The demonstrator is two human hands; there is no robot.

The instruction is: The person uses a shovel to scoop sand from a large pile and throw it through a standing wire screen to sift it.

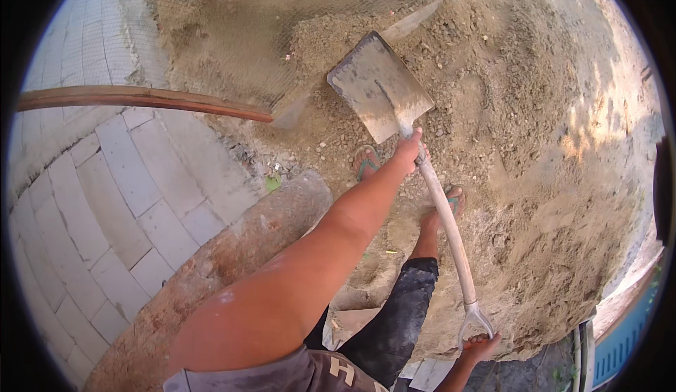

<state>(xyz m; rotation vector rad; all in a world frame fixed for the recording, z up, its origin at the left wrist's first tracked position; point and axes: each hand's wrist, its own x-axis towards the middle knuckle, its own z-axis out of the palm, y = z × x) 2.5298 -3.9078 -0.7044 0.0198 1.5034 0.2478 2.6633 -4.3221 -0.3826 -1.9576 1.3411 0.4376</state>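
Note:
A shovel (pixel 456 241) slants across the middle of the view, with its wide square metal blade (pixel 373 82) at the far end. Thin smears of sand coat the blade, and its metal shows through. My left hand (pixel 410 151) is wrapped round the wooden shaft just behind the blade. At the near end, my right hand (pixel 482 346) grips the D-shaped handle. Loose sand (pixel 507 131) mixed with small stones lies beneath and around the blade. Whether the blade touches the sand, I cannot tell.
A wire mesh screen (pixel 232 36) with a wooden frame (pixel 148 98) stands at the far left over sand. Grey paving blocks (pixel 120 195) cover the left side, beside a long reddish-brown mound (pixel 232 258). My sandalled feet stand on the sand. Something blue and slotted (pixel 627 346) is at lower right.

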